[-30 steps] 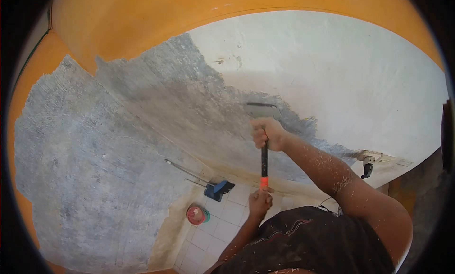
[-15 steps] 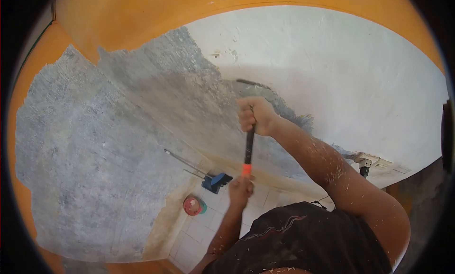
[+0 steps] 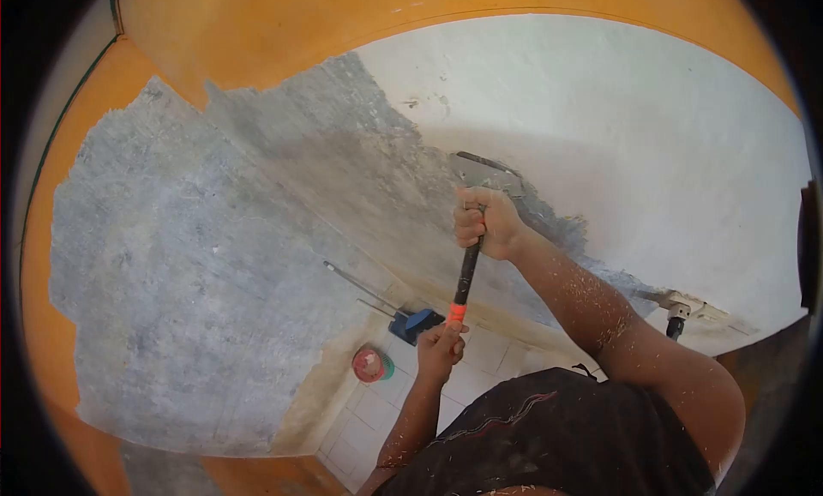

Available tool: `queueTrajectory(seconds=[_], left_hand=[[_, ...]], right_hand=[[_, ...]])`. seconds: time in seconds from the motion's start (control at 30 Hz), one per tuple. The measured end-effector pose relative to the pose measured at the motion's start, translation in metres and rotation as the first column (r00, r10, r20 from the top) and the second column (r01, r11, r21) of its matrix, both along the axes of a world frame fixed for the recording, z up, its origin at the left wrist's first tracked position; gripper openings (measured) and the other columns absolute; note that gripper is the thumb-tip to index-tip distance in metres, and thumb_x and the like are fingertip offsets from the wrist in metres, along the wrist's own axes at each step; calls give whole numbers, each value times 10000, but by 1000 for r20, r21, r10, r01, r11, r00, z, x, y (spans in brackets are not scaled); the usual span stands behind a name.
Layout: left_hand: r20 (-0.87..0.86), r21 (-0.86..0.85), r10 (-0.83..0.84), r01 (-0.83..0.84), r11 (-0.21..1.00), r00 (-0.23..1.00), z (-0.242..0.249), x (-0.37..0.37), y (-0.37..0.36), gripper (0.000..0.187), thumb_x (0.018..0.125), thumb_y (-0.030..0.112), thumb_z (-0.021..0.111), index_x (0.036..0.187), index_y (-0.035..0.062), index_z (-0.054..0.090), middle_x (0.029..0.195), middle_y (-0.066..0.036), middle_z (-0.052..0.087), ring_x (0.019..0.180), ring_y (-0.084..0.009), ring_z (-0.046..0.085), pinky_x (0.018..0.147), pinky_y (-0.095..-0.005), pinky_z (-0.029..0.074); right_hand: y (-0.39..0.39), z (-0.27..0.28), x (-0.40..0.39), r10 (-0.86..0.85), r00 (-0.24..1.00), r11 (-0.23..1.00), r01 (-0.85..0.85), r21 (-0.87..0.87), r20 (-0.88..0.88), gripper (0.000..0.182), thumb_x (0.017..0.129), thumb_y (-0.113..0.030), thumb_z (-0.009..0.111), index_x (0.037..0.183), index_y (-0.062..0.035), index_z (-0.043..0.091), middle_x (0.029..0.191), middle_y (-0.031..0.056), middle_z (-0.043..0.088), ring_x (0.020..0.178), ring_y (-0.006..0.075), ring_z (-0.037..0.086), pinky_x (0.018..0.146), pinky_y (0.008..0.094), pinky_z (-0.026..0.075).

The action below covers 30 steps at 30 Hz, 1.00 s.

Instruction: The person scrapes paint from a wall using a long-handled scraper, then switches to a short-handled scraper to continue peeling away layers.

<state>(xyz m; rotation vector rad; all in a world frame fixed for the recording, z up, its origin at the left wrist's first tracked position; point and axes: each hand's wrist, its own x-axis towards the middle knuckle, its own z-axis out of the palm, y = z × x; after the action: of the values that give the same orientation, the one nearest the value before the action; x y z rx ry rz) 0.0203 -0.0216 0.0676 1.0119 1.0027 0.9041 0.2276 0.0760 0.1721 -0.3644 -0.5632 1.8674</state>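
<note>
Already a large grey part of the wall (image 3: 197,264) is bare; the white paint (image 3: 617,144) on the right remains. Both hands grasp the scraper (image 3: 467,264): right hand (image 3: 484,224) near the blade, left hand (image 3: 440,348) at the handle end.

scrapers: one (image 3: 470,239), black handle with an orange band
hands: two, right (image 3: 485,224) and left (image 3: 441,350), both gripping the scraper
dustpans: one (image 3: 415,324), blue, on the tiled floor
bowls: one (image 3: 371,364), red, near the dustpan
wall fittings: one (image 3: 677,318), at the right
</note>
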Motion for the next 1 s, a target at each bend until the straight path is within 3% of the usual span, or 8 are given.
queueTrajectory(seconds=[0.17,0.23,0.37,0.5,0.57,0.7,0.8,1.0], left_hand=[[36,-128,-60,64,990,998,-51,19,-26,366,899,324,537,894,-41,566,524,-1,424,398,-82,351,372,-222,239],[26,-159,-80,83,984,996,-48,24,-22,366,897,325,535,882,-40,563,517,4,417,394,-84,346,369,-228,243],[36,136,18,-23,990,999,4,18,9,340,922,269,530,854,-59,586,499,-2,420,391,-74,355,373,-218,257],[55,123,-64,57,991,996,-23,18,-5,349,924,284,523,872,-56,582,494,-3,422,390,-79,367,370,-221,264],[60,-128,-19,26,991,998,-43,26,-25,348,912,296,540,871,-47,585,506,-12,442,389,-82,372,364,-221,261],[5,189,63,-62,980,998,-13,15,-9,315,900,256,552,848,-50,607,514,-10,451,385,-71,363,368,-211,267],[-26,112,96,-92,989,995,13,-4,3,275,897,227,550,862,-37,618,531,-7,460,401,-65,366,370,-201,259],[88,-164,-4,18,986,996,-38,27,-36,340,911,315,545,881,-21,588,517,5,422,394,-79,348,369,-232,255]], right_hand=[[-7,-45,7,1,1000,994,-4,-108,-27,389,875,-253,515,560,-203,292,485,-73,285,402,69,268,436,251,265],[-11,-30,14,15,987,991,7,-136,161,390,880,-283,505,555,-195,308,482,-75,284,399,74,269,432,253,262],[3,37,10,-6,997,999,2,42,81,387,872,-280,512,552,-189,314,466,-60,299,399,76,277,438,251,267],[-7,0,11,7,997,1000,-7,-9,83,395,880,-268,498,550,-190,298,477,-67,298,402,78,279,440,241,261],[-15,-24,13,43,993,998,-36,-61,106,398,873,-270,511,548,-194,294,480,-65,301,405,80,283,438,241,260],[-2,12,11,73,995,997,-73,-6,63,392,873,-250,493,538,-193,299,481,-67,313,408,76,288,448,253,271],[2,19,4,68,998,996,-67,52,-11,385,873,-253,489,539,-195,306,480,-69,305,405,78,285,448,260,269],[-7,-35,13,94,995,988,-88,-126,42,391,874,-251,488,530,-197,310,475,-70,301,391,77,274,422,265,250]])
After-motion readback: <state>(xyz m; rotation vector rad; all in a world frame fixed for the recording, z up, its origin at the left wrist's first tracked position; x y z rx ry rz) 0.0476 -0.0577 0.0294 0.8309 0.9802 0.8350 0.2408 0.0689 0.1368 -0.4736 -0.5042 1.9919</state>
